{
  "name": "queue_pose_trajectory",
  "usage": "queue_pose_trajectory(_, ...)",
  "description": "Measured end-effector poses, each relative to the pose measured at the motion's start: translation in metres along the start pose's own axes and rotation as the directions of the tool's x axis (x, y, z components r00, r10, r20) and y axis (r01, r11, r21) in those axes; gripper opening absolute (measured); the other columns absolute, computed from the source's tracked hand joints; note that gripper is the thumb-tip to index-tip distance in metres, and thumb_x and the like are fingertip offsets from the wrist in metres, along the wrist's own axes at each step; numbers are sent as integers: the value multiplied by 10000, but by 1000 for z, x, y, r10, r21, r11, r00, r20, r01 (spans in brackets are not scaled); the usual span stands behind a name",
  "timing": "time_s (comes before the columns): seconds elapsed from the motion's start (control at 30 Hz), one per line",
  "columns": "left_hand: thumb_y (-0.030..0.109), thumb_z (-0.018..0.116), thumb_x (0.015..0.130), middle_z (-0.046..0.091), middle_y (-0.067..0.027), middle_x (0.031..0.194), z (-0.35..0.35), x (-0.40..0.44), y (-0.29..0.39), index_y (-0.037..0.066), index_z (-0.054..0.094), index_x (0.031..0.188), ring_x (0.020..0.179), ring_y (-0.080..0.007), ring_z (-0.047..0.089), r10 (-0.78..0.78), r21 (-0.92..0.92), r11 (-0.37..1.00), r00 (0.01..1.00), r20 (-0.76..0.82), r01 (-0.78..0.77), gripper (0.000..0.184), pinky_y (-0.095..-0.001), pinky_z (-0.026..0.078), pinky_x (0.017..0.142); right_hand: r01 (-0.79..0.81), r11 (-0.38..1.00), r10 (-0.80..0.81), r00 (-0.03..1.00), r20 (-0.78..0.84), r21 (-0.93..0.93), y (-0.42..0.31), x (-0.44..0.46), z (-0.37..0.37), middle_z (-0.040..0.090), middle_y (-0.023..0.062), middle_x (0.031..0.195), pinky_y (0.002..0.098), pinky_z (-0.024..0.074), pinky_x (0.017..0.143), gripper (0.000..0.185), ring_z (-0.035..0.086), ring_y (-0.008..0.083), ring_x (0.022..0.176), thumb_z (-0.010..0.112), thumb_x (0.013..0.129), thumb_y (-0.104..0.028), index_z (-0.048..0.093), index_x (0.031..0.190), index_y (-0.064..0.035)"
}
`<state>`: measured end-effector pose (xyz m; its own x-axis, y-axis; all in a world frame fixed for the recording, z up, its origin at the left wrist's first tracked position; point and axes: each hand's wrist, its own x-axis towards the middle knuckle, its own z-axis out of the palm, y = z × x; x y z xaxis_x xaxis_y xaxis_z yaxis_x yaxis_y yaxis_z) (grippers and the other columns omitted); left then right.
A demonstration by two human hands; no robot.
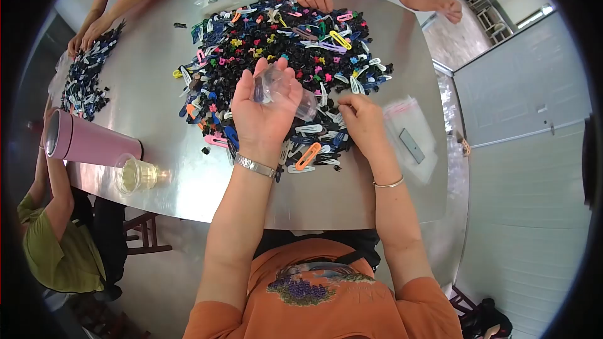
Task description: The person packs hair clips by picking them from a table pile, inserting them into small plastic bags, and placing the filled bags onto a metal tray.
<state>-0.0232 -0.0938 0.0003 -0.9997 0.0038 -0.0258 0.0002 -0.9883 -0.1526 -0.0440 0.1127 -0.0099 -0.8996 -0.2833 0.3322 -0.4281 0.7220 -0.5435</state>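
Note:
My left hand (267,110) is turned palm up over the pile of hair clips (257,44), its fingers curled around a clear plastic bag (306,105). Whether anything lies inside the bag is hard to make out. To the right, my right hand (364,127) is at the pile's edge with thumb and forefinger pinched together; what is between them, if anything, is hidden. White snap clips (309,129) and an orange snap clip (308,157) lie between my forearms. Small black claw clips and coloured flower-shaped pieces fill much of the pile.
A stack of clear bags (422,162) with a grey metal strip (412,145) lies right of my right hand. A pink tumbler (94,141) and a plastic cup (137,174) stand at the left. Co-workers sit around the metal table (326,204), one beside a smaller clip pile (91,78).

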Motion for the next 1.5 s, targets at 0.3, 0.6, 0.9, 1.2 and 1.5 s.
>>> queue_pose_trajectory(0.3,274,508,938,606,-169,1111,3,-2,-10,98,591,1083,973,-312,603,-50,87,995,998,-26,52,243,-436,482,859,81,991,-83,996,-11,-107,-12,2,5,642,136,827,365,498,668,185,632,298,738,662,743,-68,629,922,-34)
queue_pose_trajectory(0.6,269,510,938,612,-162,1109,3,-3,-12,102,608,1059,951,-303,611,-78,86,993,996,-46,81,228,-431,490,849,28,996,-29,1000,-10,-88,-15,3,3,638,155,848,407,504,711,162,625,333,805,626,744,-73,639,896,-18)
queue_pose_trajectory(0.9,270,514,942,611,-147,1067,7,-3,-16,101,600,1055,939,-305,596,14,146,989,995,-98,0,220,-433,483,850,-52,931,128,974,-189,361,-25,-11,-13,624,13,748,220,454,603,217,533,87,631,693,738,-17,667,953,-17)
queue_pose_trajectory(1.2,297,482,962,527,-168,1192,4,-4,-33,98,512,1171,1050,-325,536,88,333,942,987,-134,-39,290,-472,444,920,348,935,-317,905,-283,64,-72,-1,-15,630,120,900,334,488,700,336,598,238,751,743,689,-9,627,1004,-17)
queue_pose_trajectory(1.5,334,443,979,501,-152,1229,18,-15,-41,125,450,1252,1134,-355,498,26,272,962,993,-117,7,344,-498,410,953,-185,685,267,964,-7,704,-65,-17,-11,619,8,877,198,465,672,340,563,56,760,642,823,24,560,1152,-1)
